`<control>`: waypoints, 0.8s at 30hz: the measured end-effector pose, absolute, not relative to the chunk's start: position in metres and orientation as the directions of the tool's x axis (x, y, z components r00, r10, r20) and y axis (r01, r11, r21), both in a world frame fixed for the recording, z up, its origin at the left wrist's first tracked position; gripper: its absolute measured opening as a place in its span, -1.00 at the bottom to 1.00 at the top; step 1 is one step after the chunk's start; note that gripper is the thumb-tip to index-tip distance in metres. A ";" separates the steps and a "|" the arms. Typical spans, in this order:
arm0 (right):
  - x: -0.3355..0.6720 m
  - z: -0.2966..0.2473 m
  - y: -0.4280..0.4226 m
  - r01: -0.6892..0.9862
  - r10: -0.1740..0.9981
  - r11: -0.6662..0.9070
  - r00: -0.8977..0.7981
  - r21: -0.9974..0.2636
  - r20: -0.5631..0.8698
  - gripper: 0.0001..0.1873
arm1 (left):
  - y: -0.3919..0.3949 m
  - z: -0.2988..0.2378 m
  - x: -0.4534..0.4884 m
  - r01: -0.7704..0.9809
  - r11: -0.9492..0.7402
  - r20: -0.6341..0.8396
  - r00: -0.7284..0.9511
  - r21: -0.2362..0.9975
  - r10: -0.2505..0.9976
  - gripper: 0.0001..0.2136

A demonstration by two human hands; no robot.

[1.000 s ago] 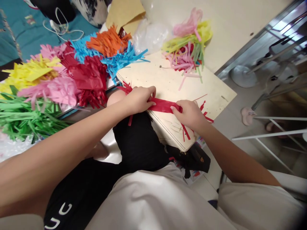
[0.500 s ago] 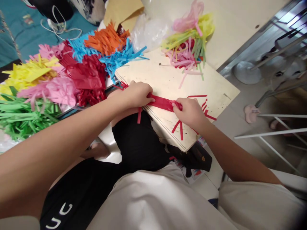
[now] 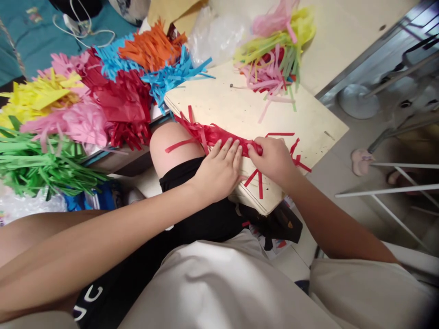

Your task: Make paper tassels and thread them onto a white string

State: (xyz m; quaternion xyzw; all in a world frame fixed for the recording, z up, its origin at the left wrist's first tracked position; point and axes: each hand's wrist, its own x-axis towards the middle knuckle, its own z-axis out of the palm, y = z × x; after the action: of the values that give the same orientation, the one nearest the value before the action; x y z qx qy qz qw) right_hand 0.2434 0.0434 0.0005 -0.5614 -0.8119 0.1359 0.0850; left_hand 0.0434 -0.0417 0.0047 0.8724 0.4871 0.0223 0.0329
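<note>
A red fringed paper strip [image 3: 213, 135] lies along the near edge of a pale wooden board [image 3: 302, 123] resting on my knee. My left hand [image 3: 219, 170] rests flat on the board's edge, fingers stretched out and fingertips touching the red strip. My right hand [image 3: 272, 157] is closed, pinching the strip's right end. Loose red slivers [image 3: 257, 178] lie on the board by my right hand.
Piles of fringed paper lie to the left: green [image 3: 41, 167], pink [image 3: 73, 123], yellow [image 3: 37, 96], red [image 3: 123, 103], blue [image 3: 168, 75], orange [image 3: 151, 45]. A mixed pink, yellow and green pile [image 3: 272, 55] sits at the board's far side. Metal rack legs [image 3: 387, 192] stand right.
My left hand let go of the strip's left end and moved right, now lying flat beside my right hand. The strip's left fringe is now spread over my knee.
</note>
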 end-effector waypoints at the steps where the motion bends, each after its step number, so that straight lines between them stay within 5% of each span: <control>1: 0.243 0.001 0.044 0.890 0.937 0.324 -0.348 -0.320 -0.019 -0.66 | -0.041 0.002 0.044 0.858 -0.507 -0.014 0.510 0.085 0.860 -0.27; 9: 0.249 0.007 0.046 0.875 0.955 0.265 -0.296 -0.406 -0.015 -0.50 | -0.038 -0.003 0.040 0.852 -0.503 -0.057 0.515 0.143 0.855 -0.22; 24: 0.246 0.003 0.047 0.904 0.951 0.292 -0.310 -0.313 -0.008 -0.58 | -0.030 -0.017 0.033 0.834 -0.522 0.006 0.530 0.182 0.848 -0.17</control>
State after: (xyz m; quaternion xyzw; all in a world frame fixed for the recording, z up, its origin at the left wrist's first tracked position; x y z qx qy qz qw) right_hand 0.2461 0.0470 0.0028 -0.5806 -0.7986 0.1309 0.0898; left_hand 0.0331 -0.0305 -0.0172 0.8710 0.4827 0.0468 0.0783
